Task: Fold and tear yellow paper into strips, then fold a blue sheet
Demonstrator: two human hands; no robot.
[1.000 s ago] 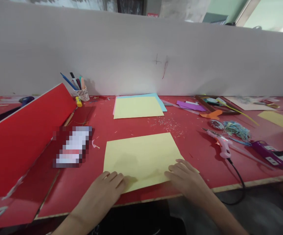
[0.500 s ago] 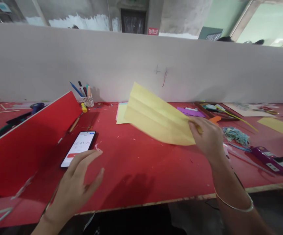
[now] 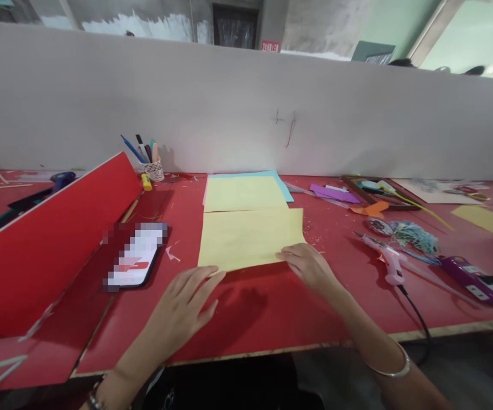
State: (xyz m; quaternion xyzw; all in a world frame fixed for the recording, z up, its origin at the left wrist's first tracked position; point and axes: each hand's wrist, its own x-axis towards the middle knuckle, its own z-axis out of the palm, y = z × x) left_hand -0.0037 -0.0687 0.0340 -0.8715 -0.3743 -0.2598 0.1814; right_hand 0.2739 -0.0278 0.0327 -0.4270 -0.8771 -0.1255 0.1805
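Note:
A yellow sheet of paper (image 3: pixel 250 236) lies in front of me, its near edge slightly raised off the red table. My right hand (image 3: pixel 310 267) pinches that edge near its right end. At the near left corner, my left hand (image 3: pixel 182 302) touches the paper with its fingertips, fingers stretched and thumb held apart. Just beyond is a stack with another yellow sheet (image 3: pixel 246 192) on top and a blue sheet (image 3: pixel 284 187) showing underneath. The far edge of the nearer sheet meets or slightly overlaps this stack; I cannot tell which.
A phone (image 3: pixel 138 256) and a standing red board (image 3: pixel 58 245) are on the left, with a pen cup (image 3: pixel 153 169) behind. To the right lie a pink glue gun (image 3: pixel 385 256), tangled yarn (image 3: pixel 415 236) and a purple power strip (image 3: pixel 471 276). A white partition (image 3: pixel 229 108) rises behind.
The yellow sheet has come down from the air, leftward and toward me, onto the table. My left hand has moved right to its corner. The stack and glue gun are now uncovered.

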